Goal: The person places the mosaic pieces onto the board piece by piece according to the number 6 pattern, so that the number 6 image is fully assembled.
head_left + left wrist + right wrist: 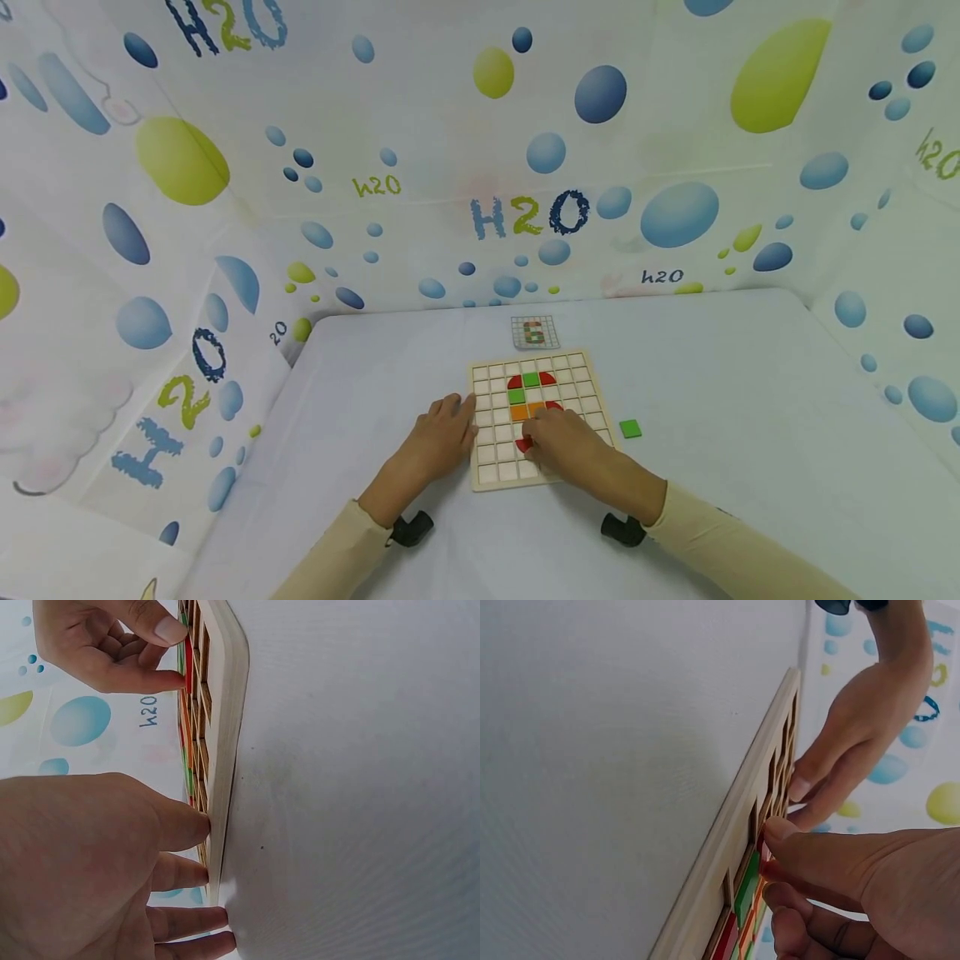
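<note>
A wooden grid board (486, 454) lies on the table with coloured tiles in several of its cells. My right hand (566, 446) pinches a red tile (523, 446) between thumb and forefinger at a cell in the lower middle of the board. My left hand (442, 437) rests along the board's left edge, its fingers extended and touching the rim in the left wrist view. Above the right hand sit a green tile (517, 396), an orange tile (520, 412) and several others, some red with rounded corners. The right hand hides part of the lower grid.
A loose green tile (630, 428) lies on the table right of the board. Behind the board is a small card (534, 332) printed with a coloured grid pattern. White cloth (720, 400) covers the table, and a patterned curtain (420, 125) stands behind it.
</note>
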{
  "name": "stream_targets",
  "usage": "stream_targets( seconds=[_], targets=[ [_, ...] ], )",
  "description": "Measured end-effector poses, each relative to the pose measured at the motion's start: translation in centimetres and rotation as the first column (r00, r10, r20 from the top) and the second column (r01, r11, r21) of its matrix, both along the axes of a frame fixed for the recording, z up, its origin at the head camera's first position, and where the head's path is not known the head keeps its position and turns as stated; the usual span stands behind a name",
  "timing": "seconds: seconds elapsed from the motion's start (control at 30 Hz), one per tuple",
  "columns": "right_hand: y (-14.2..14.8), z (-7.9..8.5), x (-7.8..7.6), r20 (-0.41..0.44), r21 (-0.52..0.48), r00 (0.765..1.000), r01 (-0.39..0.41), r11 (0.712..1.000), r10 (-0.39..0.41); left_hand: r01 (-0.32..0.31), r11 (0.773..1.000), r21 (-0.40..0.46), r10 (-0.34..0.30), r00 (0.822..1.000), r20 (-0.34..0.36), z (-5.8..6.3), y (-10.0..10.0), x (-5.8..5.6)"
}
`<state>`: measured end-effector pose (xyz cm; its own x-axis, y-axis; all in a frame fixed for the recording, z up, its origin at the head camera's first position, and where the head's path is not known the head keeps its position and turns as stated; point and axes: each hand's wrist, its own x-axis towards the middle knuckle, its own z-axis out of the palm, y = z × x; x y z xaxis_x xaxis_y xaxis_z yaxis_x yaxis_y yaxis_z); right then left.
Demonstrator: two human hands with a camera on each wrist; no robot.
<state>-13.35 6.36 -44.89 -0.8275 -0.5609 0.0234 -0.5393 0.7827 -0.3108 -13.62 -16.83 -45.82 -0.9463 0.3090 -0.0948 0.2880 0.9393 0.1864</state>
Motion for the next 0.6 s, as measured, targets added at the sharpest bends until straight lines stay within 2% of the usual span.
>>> stream_targets(
  seconds=[0.3,0.6],
  targets=[
    [1.4,0.8,-0.7,0.040,-0.027,0.998,0.044,0.999,-0.043,0.000,1.000,0.006,0.000,1.000,0.007,-0.1,-0.1,-0.1],
    [5.1,2.6,-2.0,0.076,-0.019,0.988,0.135,0.991,-0.133,0.002,1.000,0.009,-0.002,1.000,0.009,0.0,-0.1,0.0]
  ],
)
